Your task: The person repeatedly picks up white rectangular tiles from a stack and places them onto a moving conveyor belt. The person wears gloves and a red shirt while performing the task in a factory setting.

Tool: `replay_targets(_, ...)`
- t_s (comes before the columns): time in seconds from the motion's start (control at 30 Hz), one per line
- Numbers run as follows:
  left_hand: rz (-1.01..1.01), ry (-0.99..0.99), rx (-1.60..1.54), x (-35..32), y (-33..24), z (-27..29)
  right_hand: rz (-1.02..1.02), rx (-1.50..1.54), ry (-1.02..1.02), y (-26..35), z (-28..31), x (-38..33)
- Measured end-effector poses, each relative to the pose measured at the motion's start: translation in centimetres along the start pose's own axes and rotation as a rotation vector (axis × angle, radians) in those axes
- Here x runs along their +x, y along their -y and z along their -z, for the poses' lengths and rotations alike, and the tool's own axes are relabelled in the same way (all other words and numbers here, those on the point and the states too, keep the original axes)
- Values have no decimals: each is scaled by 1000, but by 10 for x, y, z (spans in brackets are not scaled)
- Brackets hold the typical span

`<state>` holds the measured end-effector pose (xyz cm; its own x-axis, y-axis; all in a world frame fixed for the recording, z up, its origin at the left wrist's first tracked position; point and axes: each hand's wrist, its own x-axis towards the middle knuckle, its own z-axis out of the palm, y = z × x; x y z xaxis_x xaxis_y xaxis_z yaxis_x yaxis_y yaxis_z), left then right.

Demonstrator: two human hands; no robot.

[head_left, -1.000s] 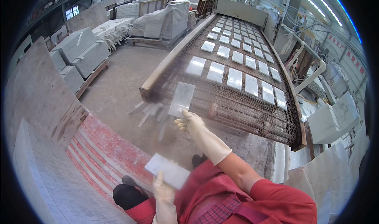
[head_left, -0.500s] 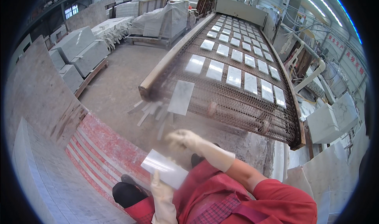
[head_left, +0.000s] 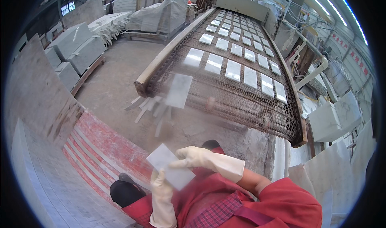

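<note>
A white, grey-veined marble tile (head_left: 162, 155) is held in front of my red clothing, its flat face turned toward me. My left hand (head_left: 162, 184), in a cream rubber glove, grips its lower left edge with the thumb on the face. From the right, my right hand (head_left: 192, 156), gloved the same way, holds the upper right edge; its fingers reach over the face. Beyond my hands, a larger pale tile (head_left: 179, 90) lies at the near left corner of a mesh conveyor (head_left: 237, 103). Rows of shiny marble tiles (head_left: 233, 70) lie on the belt farther up.
Narrow stone offcuts (head_left: 149, 106) lie on the floor by the conveyor's corner. A red-and-white striped surface (head_left: 105, 141) is at my left, beside a large pale slab (head_left: 44, 175). Stone blocks (head_left: 78, 47) stand far left. A white block (head_left: 327, 121) is right of the conveyor.
My right hand, blurred and apart from the tile before, has come down onto its edge. The tile has turned its face more toward me. The whole view has shifted slightly.
</note>
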<state>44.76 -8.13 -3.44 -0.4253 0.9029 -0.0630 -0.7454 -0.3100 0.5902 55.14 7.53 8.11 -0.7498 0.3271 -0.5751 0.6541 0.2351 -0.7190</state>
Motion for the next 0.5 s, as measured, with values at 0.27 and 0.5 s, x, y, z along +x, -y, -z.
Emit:
replay_targets(0.27,13,-146,-11,9,17,15,-4,171,-69,-21,-12,-1)
replay_targets(0.5,120,-496,-184,12,11,51,180,759,-476,-45,-41,22)
